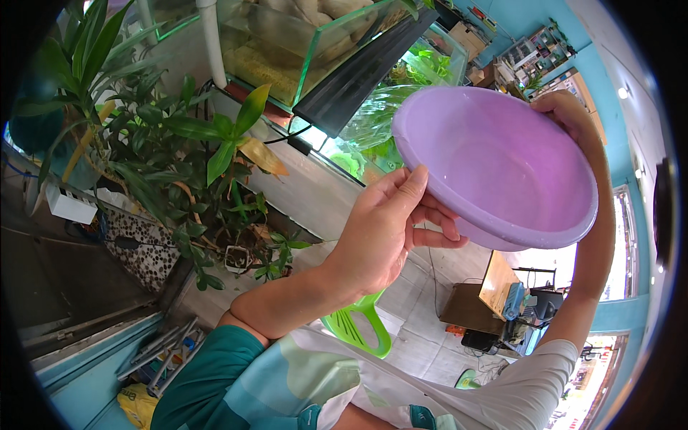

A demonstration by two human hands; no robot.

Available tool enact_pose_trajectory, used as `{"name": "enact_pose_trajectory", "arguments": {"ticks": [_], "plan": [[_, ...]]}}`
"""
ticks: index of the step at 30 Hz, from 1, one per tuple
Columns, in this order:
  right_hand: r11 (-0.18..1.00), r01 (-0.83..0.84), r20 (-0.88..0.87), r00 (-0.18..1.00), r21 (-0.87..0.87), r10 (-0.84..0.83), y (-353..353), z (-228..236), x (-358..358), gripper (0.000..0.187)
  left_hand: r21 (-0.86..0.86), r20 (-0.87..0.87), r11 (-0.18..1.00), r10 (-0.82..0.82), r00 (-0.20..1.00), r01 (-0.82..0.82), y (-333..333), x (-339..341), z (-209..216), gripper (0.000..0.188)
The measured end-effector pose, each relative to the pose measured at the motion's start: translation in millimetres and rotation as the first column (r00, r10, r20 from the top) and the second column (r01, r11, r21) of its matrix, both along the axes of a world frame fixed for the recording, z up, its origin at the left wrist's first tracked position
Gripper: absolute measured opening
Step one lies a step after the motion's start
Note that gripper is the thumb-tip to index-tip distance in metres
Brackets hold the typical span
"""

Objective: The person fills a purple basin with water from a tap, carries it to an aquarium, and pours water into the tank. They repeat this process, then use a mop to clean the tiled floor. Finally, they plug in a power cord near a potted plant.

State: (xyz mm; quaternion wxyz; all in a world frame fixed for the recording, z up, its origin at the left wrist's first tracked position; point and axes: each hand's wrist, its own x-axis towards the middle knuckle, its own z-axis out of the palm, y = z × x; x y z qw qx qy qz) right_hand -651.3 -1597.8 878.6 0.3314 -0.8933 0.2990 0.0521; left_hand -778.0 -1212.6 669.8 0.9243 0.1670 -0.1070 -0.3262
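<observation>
A round, light purple plastic basin (494, 172) is held up in front of me, tilted so that its hollow faces me. My left hand (383, 229) pinches its near left rim, thumb along the edge and the other fingers curled beneath. At the far right rim, my right hand (562, 115) grips the edge, with its fingertips partly hidden by the basin. A few small wet specks show on the inner wall. Behind the basin stands a planted glass aquarium (433, 61), partly covered by it.
A second glass tank (276, 64) with sandy bottom and a black light bar (365, 68) are beyond my left hand. Leafy potted plants (172, 158) crowd the left. A green plastic chair (365, 326) and wooden desk (494, 283) stand below on the tiled floor.
</observation>
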Motion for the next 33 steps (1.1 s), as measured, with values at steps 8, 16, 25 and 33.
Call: {"name": "enact_pose_trajectory", "arguments": {"ticks": [8, 16, 25, 33], "plan": [[0.989, 0.014, -0.308, 0.95, -0.15, -0.06, 22, 32, 23, 0.036, -0.029, -0.037, 0.999, -0.029, 0.999, 0.027, -3, -3, -4, 0.039], [0.907, -0.18, -0.15, 0.98, -0.382, 0.131, 61, 31, 28, 0.023, -0.104, -0.082, 0.994, -0.032, 0.996, 0.024, -2, 0, -4, 0.038], [0.692, -0.372, -0.363, 0.916, -0.619, 0.169, 68, 55, 85, 0.028, -0.172, -0.129, 0.985, -0.045, 0.991, 0.022, -3, 8, -13, 0.036], [0.64, -0.442, -0.447, 0.879, -0.628, 0.167, 83, 60, 97, 0.03, -0.206, -0.167, 0.977, -0.096, 0.981, 0.061, -9, 12, -20, 0.042]]}}
